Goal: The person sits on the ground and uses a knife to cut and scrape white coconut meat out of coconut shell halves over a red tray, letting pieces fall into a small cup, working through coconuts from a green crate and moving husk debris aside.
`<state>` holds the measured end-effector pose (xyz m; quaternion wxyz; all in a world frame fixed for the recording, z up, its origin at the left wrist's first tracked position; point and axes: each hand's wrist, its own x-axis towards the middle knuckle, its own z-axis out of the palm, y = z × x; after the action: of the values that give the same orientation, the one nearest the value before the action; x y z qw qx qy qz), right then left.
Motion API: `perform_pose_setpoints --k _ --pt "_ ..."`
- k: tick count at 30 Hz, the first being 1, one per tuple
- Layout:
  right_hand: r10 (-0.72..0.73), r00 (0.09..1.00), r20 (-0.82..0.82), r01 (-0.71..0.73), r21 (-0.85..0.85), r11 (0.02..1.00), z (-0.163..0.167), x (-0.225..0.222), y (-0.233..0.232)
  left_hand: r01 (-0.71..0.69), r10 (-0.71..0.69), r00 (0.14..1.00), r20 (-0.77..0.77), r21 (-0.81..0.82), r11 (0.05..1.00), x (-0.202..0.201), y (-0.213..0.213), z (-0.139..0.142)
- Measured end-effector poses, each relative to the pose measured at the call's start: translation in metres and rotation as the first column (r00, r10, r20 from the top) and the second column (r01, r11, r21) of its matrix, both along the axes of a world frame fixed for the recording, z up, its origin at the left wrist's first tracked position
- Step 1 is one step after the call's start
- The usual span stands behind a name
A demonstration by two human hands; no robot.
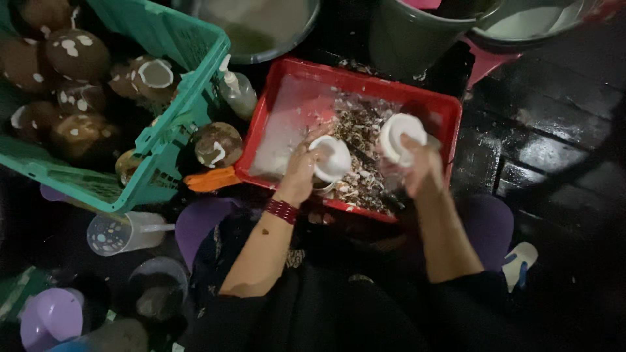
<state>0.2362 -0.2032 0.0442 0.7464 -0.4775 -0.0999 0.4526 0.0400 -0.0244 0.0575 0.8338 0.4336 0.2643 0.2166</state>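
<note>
Left hand (pixel 301 171): curling closed around a white peeled coconut piece (pixel 331 158), holding it over the middle of the red tray (pixel 355 79). Right hand (pixel 420 168): gripping a second white coconut piece (pixel 401 135), fingers wrapped under it, just above the tray's right half. Both pieces looking wet and smooth, so probably slipping out of a loose grip and dropping into the brown shell scraps (pixel 360 153) heaped below, picking up grit. Possibly also knocking the two pieces together, being held this near each other. Crowding the left: a green crate (pixel 171 32) of brown husked coconuts (pixel 77 53), one loose coconut (pixel 217 144) touching the tray's edge, a small clear bottle (pixel 237 92), an orange tool handle (pixel 210 180). Standing behind the tray: a metal basin (pixel 257 29) and a dark bucket (pixel 417 32). Lying lower left: a clear plastic jug (pixel 124 233). Wet dark floor (pixel 554 130) on the right.
</note>
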Motion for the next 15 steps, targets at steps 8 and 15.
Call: perform_pose_setpoints --k 8,15 --pt "-0.044 0.91 0.411 0.154 -0.237 0.959 -0.004 -0.044 0.031 0.101 -0.104 0.976 0.189 0.028 0.995 0.027 -0.032 0.023" --pt "0.069 0.682 0.729 0.123 -0.207 0.971 0.042 -0.056 0.019 0.302 0.052 0.868 -0.494 0.608 0.734 0.021 -0.041 0.021"
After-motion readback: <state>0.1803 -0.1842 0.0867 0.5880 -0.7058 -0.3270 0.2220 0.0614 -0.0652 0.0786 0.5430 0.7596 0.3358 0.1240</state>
